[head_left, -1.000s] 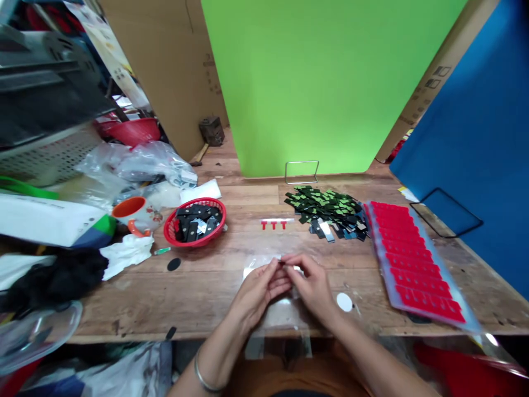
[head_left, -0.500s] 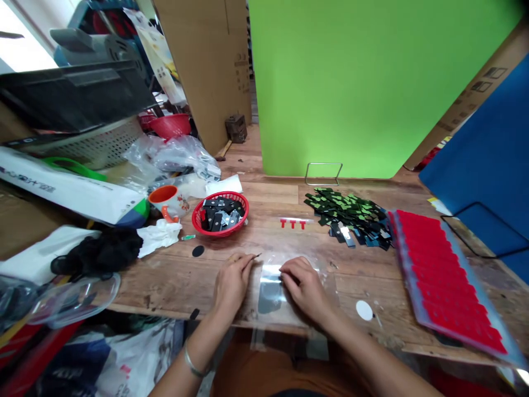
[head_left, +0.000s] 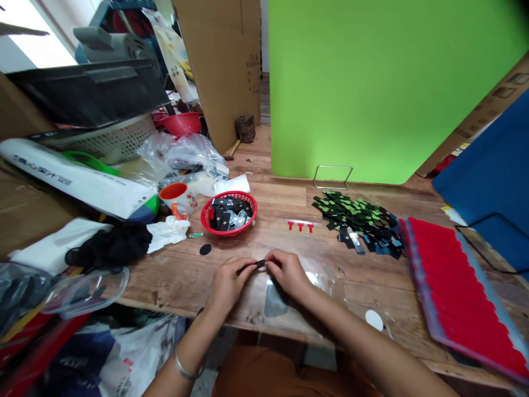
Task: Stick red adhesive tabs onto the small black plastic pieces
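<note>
Between my two hands is a small, flat black piece (head_left: 260, 264), pinched at its two ends. My left hand (head_left: 230, 281) closes on its left end, and my right hand (head_left: 289, 272) closes on its right end. Below them a clear plastic sheet (head_left: 306, 314) with a grey patch (head_left: 276, 300) lies on the wooden table. A red basket (head_left: 228, 234) holding black and grey flat pieces stands beyond my left hand. Farther right is a heap of similar dark flat pieces (head_left: 359, 218). Three small red T-shaped pieces (head_left: 300, 226) sit on a clear strip.
Red parts (head_left: 458, 286) cover a clear sheet at the right. An orange-and-white mug (head_left: 185, 201), crumpled tissue (head_left: 167, 232) and black cloth (head_left: 115, 245) lie left. A green board (head_left: 351, 88) stands behind a wire stand (head_left: 333, 177). A white disc (head_left: 374, 320) lies near the front edge.
My right hand has left the clear sheet and moved up and left to meet my left hand. Both now grip the black piece. The view has shifted slightly.
</note>
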`<state>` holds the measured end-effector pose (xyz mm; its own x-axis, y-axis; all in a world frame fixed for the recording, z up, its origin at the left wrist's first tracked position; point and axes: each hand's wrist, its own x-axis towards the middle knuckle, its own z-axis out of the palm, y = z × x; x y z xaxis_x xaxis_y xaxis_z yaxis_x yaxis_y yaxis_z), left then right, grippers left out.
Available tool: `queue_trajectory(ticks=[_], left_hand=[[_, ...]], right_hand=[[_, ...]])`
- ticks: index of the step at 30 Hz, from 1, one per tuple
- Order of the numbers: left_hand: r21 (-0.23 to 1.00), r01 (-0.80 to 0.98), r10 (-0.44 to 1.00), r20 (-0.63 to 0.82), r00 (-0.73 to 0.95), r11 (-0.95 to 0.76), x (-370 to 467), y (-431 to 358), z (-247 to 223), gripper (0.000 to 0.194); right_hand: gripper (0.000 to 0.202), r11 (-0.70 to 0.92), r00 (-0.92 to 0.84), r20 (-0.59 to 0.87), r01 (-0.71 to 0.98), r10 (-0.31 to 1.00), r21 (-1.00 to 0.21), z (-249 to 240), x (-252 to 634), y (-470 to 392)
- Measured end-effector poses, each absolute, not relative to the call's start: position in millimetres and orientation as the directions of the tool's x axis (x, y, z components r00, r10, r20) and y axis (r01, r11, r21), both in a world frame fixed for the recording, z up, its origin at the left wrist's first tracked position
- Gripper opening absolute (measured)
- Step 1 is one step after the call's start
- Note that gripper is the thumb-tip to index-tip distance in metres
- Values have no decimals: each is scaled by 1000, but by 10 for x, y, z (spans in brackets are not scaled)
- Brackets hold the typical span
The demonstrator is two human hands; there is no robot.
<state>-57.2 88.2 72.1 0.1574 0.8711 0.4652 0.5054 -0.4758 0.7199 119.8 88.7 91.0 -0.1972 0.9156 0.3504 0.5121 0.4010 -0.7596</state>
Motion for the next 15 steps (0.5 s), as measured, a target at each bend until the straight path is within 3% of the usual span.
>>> queue_trajectory(ticks=[3,7,10,15], left_hand=[[652,560,843,509,176,-510,-632,917,664,16],[622,579,827,532,182,-527,-630,934,565,16],[618,587,825,539,168,-523,-628,927,503,17],[628,579,830,531,171,-520,-641,905,476,20]], right_hand=[[19,606,-367,508,647,779,-462,886,1148,913],[23,713,-562,490,672,666,-198,852,1152,940],[25,732,-609,483,673,629,-104,799,1169,953],[24,724,-602,489,683,631,-92,733,1134,933]])
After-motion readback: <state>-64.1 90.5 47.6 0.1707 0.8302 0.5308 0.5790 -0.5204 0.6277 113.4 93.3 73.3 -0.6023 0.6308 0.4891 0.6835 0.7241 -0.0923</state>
